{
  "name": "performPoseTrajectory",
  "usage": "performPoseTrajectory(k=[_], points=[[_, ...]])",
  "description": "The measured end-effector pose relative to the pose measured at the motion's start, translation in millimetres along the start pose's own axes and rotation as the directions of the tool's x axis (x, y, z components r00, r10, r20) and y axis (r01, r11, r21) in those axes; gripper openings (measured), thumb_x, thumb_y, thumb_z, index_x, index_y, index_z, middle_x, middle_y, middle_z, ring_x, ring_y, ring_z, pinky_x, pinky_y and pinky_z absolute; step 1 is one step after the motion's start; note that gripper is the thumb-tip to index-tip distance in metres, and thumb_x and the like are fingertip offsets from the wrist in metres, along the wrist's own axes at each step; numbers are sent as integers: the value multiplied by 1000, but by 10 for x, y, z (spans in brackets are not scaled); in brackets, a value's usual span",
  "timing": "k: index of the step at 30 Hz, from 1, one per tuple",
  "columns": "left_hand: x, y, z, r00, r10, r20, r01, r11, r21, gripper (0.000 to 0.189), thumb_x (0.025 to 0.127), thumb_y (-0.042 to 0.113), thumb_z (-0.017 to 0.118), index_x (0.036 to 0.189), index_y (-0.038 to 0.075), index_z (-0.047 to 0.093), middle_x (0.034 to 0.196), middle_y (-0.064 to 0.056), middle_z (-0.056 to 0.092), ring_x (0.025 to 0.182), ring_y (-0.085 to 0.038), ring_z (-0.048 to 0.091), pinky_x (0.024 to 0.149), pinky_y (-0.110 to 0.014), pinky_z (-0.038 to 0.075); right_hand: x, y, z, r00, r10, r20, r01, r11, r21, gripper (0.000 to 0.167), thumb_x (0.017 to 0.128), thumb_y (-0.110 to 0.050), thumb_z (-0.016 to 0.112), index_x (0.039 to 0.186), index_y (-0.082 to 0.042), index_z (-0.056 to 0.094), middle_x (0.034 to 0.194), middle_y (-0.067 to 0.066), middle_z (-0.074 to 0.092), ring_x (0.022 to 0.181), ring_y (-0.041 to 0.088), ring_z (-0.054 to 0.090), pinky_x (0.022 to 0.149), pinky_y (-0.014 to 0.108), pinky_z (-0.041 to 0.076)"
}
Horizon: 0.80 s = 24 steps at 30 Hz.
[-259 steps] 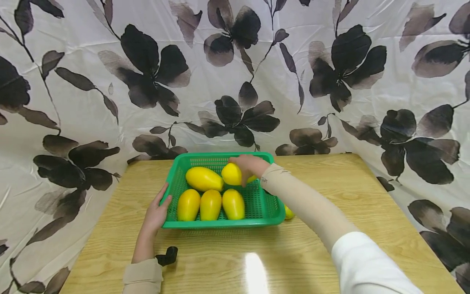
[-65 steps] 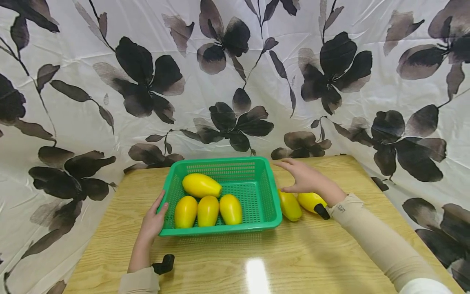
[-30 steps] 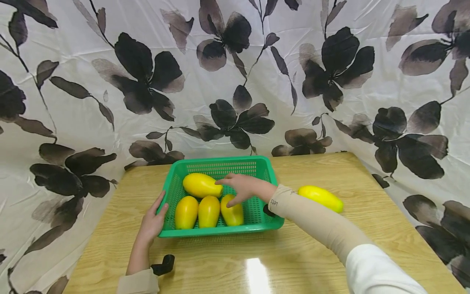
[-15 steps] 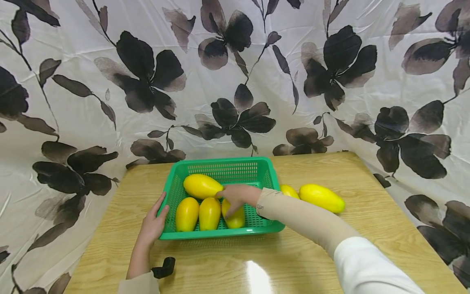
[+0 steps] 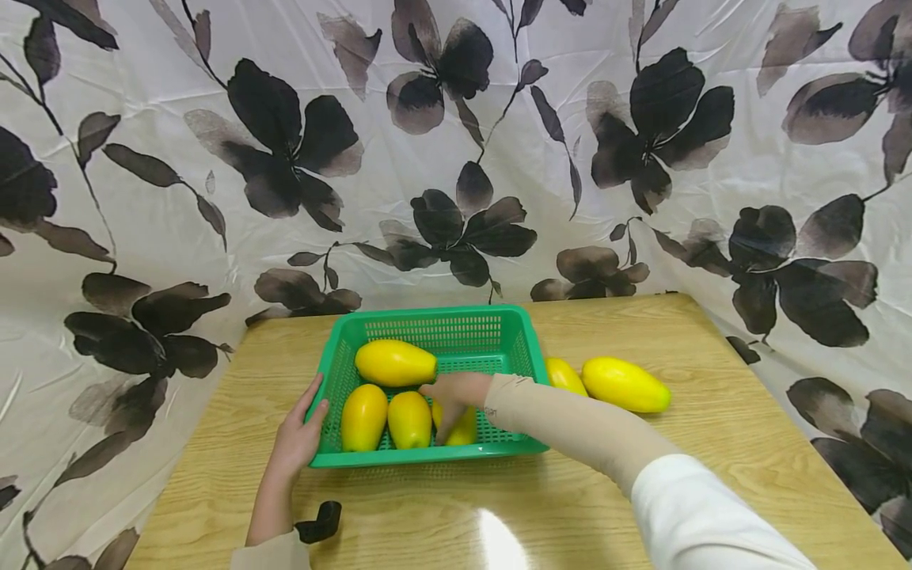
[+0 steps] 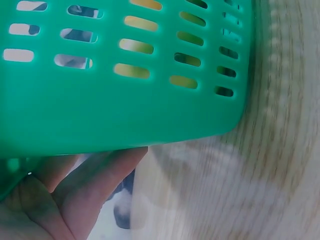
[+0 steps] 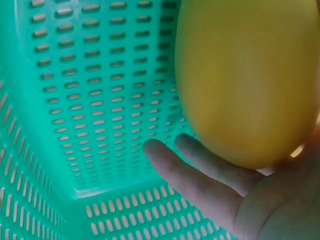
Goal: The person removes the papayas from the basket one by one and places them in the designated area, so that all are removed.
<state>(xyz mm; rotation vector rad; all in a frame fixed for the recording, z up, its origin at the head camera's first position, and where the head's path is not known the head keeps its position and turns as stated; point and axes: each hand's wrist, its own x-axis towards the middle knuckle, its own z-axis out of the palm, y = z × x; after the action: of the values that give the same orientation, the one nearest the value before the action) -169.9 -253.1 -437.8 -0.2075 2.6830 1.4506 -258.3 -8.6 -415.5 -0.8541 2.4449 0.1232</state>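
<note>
A green plastic basket (image 5: 427, 454) with slotted walls holds several yellow mangoes. My left hand (image 5: 299, 427) grips its left rim; in the left wrist view, fingers (image 6: 107, 175) lie against the rim. My right hand (image 5: 459, 396) reaches inside and grips the front-right mango (image 5: 465, 430), partly covering it. That mango (image 7: 245, 80) fills the upper right of the right wrist view, with two fingers extended under its end. Left of it lie a middle mango (image 5: 410, 421) and a front-left mango (image 5: 364, 418). A longer mango (image 5: 395, 364) lies crosswise behind them.
Two more mangoes lie on the wooden table (image 5: 399, 522) right of the basket: one close to its wall (image 5: 563, 375), one farther right (image 5: 625, 385). A black wrist-camera piece (image 5: 322, 522) sits by my left wrist. Floral cloth (image 5: 456, 142) hangs behind.
Earlier my right hand carried a mango out to the table on the right. It has since returned to the basket and lowered onto the front-right mango. My left hand stays at the rim.
</note>
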Motion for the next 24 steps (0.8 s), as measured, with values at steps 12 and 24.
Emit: performPoseTrajectory(k=[12, 24], points=[[-27, -20, 15, 1000, 23, -15, -23, 1000, 9, 53, 100, 37, 30, 148, 29, 10, 151, -16, 9, 133, -46, 8, 99, -67, 14, 56, -71, 77, 996, 60, 62, -60, 998, -6, 97, 69, -46, 77, 146, -27, 23, 147, 5, 26, 126, 22, 37, 98, 39, 37], [-59, -8, 35, 1000, 1, -15, -1, 1000, -6, 52, 100, 38, 29, 148, 30, 9, 151, -16, 8, 134, -45, 7, 100, -65, 14, -41, 15, -119, 1000, 1, 14, -2, 999, 32, 99, 63, -34, 84, 144, -28, 28, 148, 7, 23, 125, 21, 36, 97, 38, 38]])
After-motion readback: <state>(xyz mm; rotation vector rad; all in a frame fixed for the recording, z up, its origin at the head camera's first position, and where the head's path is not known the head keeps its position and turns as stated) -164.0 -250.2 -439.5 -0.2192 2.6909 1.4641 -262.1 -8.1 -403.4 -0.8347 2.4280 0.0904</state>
